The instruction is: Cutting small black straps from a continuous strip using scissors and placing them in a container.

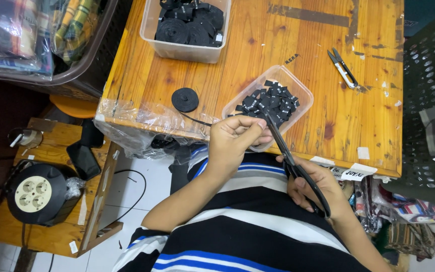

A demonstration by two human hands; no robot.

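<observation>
Head view. L hand (235, 137) at desk's (328, 70) near edge, fingers pinched narrow on black tape running from a small black roll (185, 99) lying just beside it. R hand (312, 187) below near edge, closed round handles of black scissors (292, 163); blades angled up toward L fingertips, over rim of clear tub (300, 95) w/ cut black pieces (273, 102). Far edge: larger clear bin (177, 49) of black rolls. Thread snips (343, 68) nr right edge. Cable reel (36, 194) on low bench, left.
</observation>
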